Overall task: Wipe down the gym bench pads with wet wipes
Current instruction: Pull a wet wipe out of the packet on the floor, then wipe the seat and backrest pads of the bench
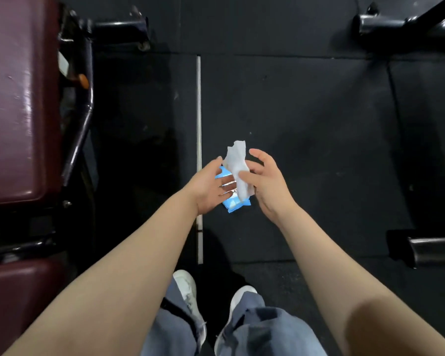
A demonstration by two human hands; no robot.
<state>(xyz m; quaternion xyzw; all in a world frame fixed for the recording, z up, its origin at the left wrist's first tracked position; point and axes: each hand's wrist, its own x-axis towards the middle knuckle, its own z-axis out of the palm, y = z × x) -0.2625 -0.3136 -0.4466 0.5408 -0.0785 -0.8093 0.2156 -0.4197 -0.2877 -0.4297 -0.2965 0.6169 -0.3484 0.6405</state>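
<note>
Prep stage only; wiping not yet begun, as judged. Left hand [211, 187] grips the blue wipe pack [235, 202] from the side, fingers curled round it, pack held over the floor [306, 111] in front of the person. Right hand [263, 182] pinches a white wipe [238, 170] w/ thumb and fingers, wipe standing up out of the pack; whether it is fully free cannot be told. Maroon pads [18, 104] lie well apart at left, untouched by hands. Left to do: all pad wiping.

My two hands: left [208, 186], right [265, 183]. One wipe [238, 165]. One blue wipe pack [235, 202]. Two maroon bench pads [18, 98] [16, 299]. My two white shoes [186, 286] [242, 296].
</note>
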